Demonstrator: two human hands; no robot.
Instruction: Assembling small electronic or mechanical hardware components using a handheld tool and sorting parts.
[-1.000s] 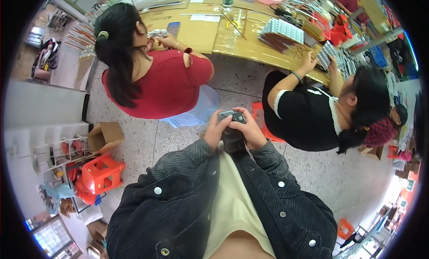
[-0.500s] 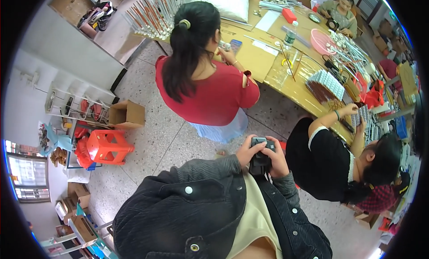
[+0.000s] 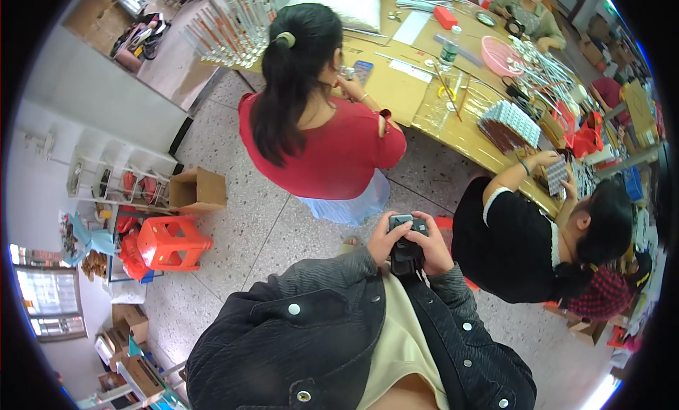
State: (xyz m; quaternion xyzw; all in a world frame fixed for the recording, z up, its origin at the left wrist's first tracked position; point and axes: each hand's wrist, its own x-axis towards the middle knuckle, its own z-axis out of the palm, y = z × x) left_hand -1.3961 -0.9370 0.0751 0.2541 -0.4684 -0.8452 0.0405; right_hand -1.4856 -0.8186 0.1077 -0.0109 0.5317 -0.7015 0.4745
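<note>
Gripping a small dark device (image 3: 408,253) from its two sides, the left hand (image 3: 386,239) and the right hand (image 3: 435,247) are both closed around it, with the left thumb laid across its grey upper end. The device is held in front of the wearer's dark jacket (image 3: 283,325), above the speckled floor (image 3: 247,219) and well apart from the near edge of the tabletop (image 3: 435,118). At that near edge, toward the left corner, a person in a red top (image 3: 325,155) has a hand raised with small pale pieces in it, just beside a phone (image 3: 363,70). Farther right along the same edge, a person in a black top (image 3: 506,247) holds a pale, bumpy block (image 3: 556,175) in both hands. Near them on the tabletop sits a larger stack of white pieces (image 3: 511,123). Upright rods (image 3: 230,31) stand in rows at the left end, and a white bag (image 3: 346,7) lies toward the far edge. A clear bottle (image 3: 450,48) stands around the middle, with a pink basket (image 3: 501,58) to its right and a red box (image 3: 445,16) nearer the far edge, where another person (image 3: 527,21) sits. An orange stool (image 3: 173,241) stands on the floor near an open cardboard box (image 3: 198,191).
</note>
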